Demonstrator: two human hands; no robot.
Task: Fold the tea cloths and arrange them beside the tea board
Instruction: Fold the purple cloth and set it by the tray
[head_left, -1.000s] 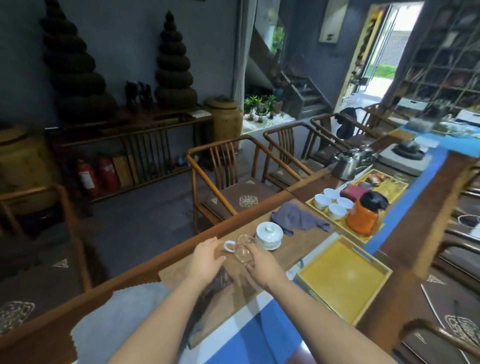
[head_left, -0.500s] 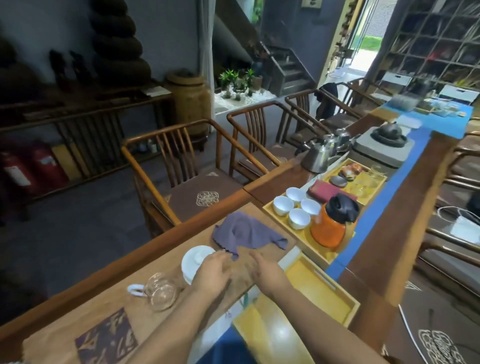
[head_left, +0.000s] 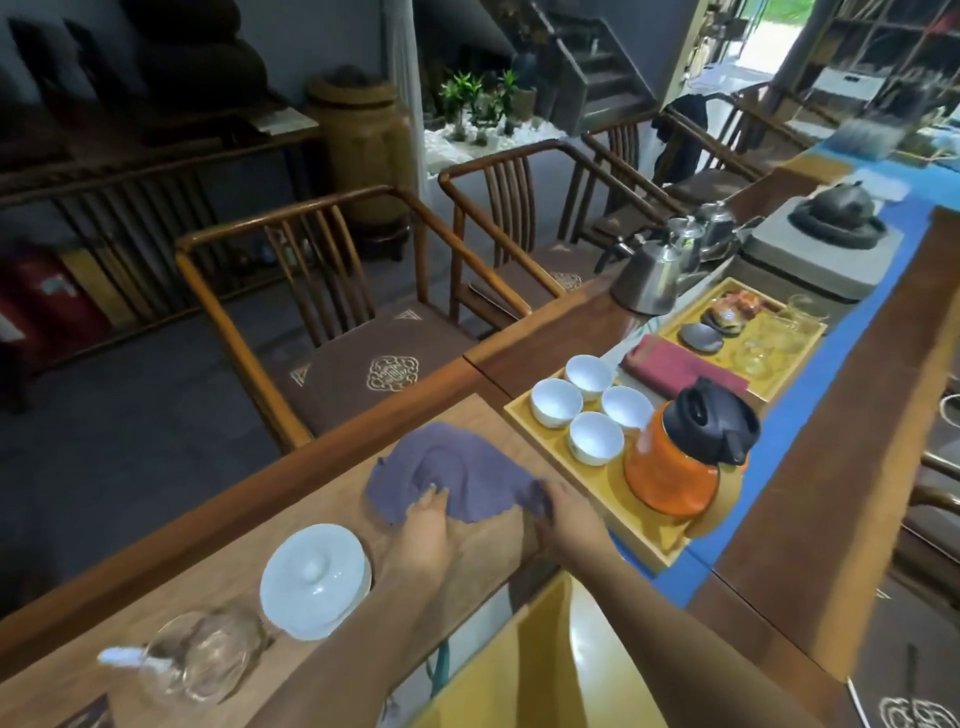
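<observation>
A crumpled purple-grey tea cloth (head_left: 457, 470) lies on the wooden tea board (head_left: 218, 540), near its right end. My left hand (head_left: 423, 530) pinches the cloth's near left edge. My right hand (head_left: 569, 514) grips the cloth's near right corner, its fingertips hidden under the fabric. A folded red cloth (head_left: 675, 366) lies farther right, between two yellow trays.
A white lidded cup (head_left: 314, 579) and a glass pitcher (head_left: 200, 662) sit on the board to my left. A yellow tray (head_left: 524, 415) holds several white cups and an orange kettle (head_left: 680, 457). An empty yellow tray (head_left: 561, 660) lies in front of me. Wooden chairs line the far side.
My view swung right from the glass pitcher toward the cloth. Both hands left the pitcher, reached to the purple-grey cloth and took hold of its near edge.
</observation>
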